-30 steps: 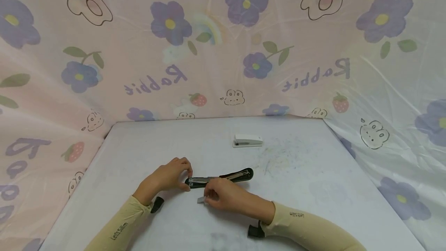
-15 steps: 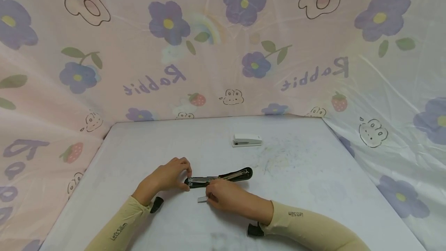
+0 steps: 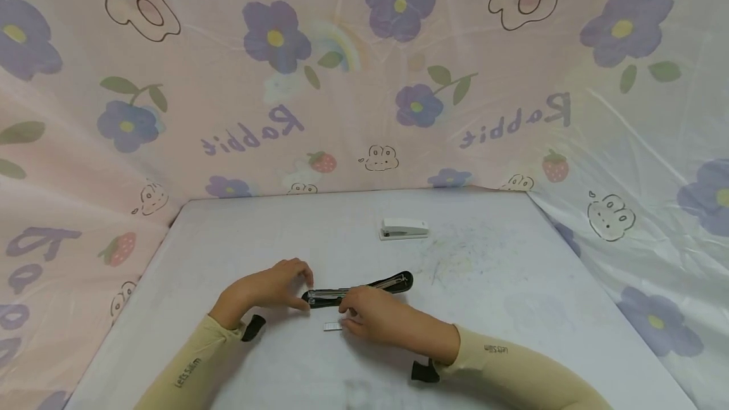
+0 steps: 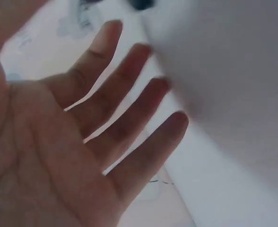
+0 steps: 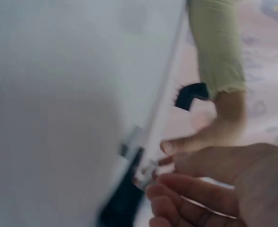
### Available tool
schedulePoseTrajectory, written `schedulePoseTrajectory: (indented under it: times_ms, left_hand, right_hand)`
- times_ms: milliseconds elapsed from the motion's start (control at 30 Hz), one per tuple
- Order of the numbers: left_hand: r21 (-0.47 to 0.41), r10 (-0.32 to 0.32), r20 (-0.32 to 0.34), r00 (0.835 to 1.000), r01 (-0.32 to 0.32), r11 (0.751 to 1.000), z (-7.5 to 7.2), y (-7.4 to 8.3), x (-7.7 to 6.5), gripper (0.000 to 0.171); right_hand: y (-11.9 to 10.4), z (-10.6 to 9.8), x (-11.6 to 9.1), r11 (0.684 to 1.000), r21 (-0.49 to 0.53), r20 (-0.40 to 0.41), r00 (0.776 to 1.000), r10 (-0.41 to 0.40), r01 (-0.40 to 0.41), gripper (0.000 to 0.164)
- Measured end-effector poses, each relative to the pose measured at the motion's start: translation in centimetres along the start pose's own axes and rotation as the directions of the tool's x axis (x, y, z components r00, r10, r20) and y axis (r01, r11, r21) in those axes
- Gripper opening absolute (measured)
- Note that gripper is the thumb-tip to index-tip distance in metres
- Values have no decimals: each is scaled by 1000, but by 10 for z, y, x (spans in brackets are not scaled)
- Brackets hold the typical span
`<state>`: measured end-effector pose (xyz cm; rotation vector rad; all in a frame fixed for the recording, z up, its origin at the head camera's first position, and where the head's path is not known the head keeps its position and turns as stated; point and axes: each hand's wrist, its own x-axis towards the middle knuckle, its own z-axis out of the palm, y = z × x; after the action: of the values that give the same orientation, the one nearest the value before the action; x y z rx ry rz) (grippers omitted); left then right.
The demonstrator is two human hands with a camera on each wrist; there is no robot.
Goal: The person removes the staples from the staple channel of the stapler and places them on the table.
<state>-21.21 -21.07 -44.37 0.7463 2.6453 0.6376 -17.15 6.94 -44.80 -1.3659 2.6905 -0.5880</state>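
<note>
An opened black stapler (image 3: 321,298) lies lengthwise on the white table, its metal rail showing. Thumb and forefinger of my left hand (image 3: 267,286) are on either side of its left end; the other fingers spread loosely in the left wrist view. My right hand (image 3: 378,315) covers the stapler's middle with bent fingers. In the right wrist view, a silvery piece (image 5: 148,175) shows at its fingertips; I cannot tell whether they pinch it. Just left of the right thumb in the head view is a short strip of staples (image 3: 332,326), its right end partly hidden.
Farther back on the table stands a white stapler (image 3: 404,229). Faint scribble marks (image 3: 467,255) cover the tabletop to its right. A printed curtain (image 3: 342,112) hangs behind and at both sides. Black wrist mounts (image 3: 425,371) sit under the sleeves.
My right hand has shifted slightly right, and its thumb and forefinger have parted. The staple strip now shows its lined side instead of a plain grey face. The left hand stays at the stapler's end.
</note>
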Motion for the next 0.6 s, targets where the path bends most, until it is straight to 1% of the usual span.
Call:
schedulePoseTrajectory:
  times_ms: [67,167,233,333,400,467,600]
  left_hand:
    - [-60,10,3,1000,-10,998,-7,-1,1,41]
    - [-91,38,-37,999,-42,995,-17,1,6,41]
    - [-71,59,-73,996,-64,995,-22,6,11,40]
    - [-23,50,-121,991,-53,998,-26,16,22,40]
    - [20,51,-147,988,-49,999,-27,23,32,41]
    - [47,55,-161,985,-48,998,-28,28,43,42]
    - [68,69,-156,985,-59,996,-30,33,66,44]
  right_hand:
    - [3,-13,-3,998,55,-47,999,3,0,11]
    - [14,-35,-5,995,100,-143,990,7,7,10]
    - [25,-48,-6,995,100,-220,976,6,17,10]
    - [45,-66,-5,995,88,-297,955,-7,34,11]
    - [62,-75,-4,995,91,-328,945,-16,48,12]
    - [80,-82,-2,994,96,-342,939,-16,52,14]
    - [117,-84,2,993,120,-343,939,24,19,17]
